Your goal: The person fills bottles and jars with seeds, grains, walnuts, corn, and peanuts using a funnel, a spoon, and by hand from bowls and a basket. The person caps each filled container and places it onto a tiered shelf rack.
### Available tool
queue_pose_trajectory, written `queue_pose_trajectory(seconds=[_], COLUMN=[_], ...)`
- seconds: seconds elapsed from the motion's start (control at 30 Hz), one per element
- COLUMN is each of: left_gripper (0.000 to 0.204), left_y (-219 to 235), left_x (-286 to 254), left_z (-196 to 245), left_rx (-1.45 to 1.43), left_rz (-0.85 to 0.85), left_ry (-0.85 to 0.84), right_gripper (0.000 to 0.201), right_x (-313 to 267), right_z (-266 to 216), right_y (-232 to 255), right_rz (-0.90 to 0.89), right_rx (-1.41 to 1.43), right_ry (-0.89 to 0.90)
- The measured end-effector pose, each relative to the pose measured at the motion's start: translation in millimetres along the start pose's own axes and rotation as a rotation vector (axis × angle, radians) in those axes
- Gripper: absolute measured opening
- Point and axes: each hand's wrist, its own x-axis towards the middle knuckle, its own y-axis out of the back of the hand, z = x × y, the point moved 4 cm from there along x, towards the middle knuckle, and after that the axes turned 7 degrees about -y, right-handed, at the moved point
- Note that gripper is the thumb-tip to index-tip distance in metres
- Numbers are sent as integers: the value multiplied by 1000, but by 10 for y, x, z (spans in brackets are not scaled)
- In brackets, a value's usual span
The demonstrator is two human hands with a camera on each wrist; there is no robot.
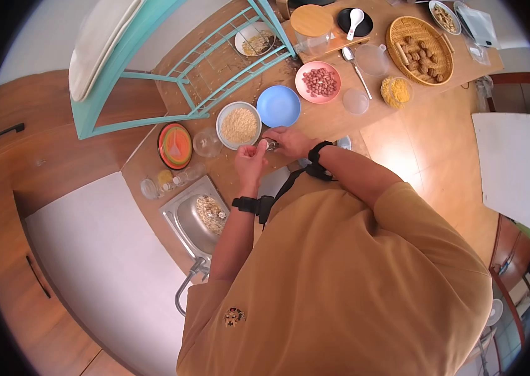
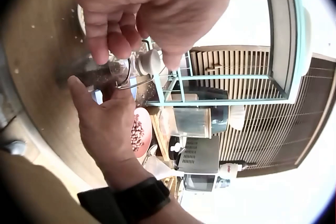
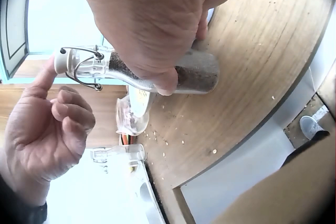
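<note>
My right hand (image 1: 291,143) grips a clear swing-top glass bottle (image 3: 202,71) with dark brown contents, its fingers wrapped round the body. The bottle lies tilted on its side in the right wrist view. At its mouth sits a white stopper (image 3: 61,61) with a wire bail (image 3: 86,69). The thumb of my left hand (image 3: 52,124) presses against the stopper, and the other fingers of that hand curl loosely beside the neck. Just beyond the hands in the head view are a white bowl (image 1: 220,128) of pale flakes and a blue plate (image 1: 278,106).
A pink plate (image 1: 300,74) holds reddish nuts; a wicker basket (image 1: 396,37) holds walnuts. A turquoise rack (image 1: 186,94) stands at the back. Left are a glass jar (image 1: 207,143), a sink (image 1: 180,216) with flakes in it and a tap (image 1: 197,268). Crumbs dot the counter (image 3: 247,108).
</note>
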Motion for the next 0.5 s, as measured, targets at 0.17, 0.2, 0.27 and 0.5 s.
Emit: queue_pose_trajectory(seconds=[0.17, 0.2, 0.27, 0.5], left_gripper=[28, 28, 29, 37], left_y=[-12, 4, -21, -20], left_x=[90, 110, 101, 37], left_z=[77, 50, 60, 359], left_rx=[126, 132, 73, -146], left_rz=[-117, -123, -230, -365], left_ry=[-367, -370, -187, -278], right_gripper=[57, 57, 57, 55], right_x=[-23, -25, -36, -126], right_z=[17, 19, 13, -255], right_y=[0, -1, 24, 292], right_rz=[-20, -21, -36, 24], right_rx=[28, 25, 10, 19], right_ry=[-16, -16, 4, 107])
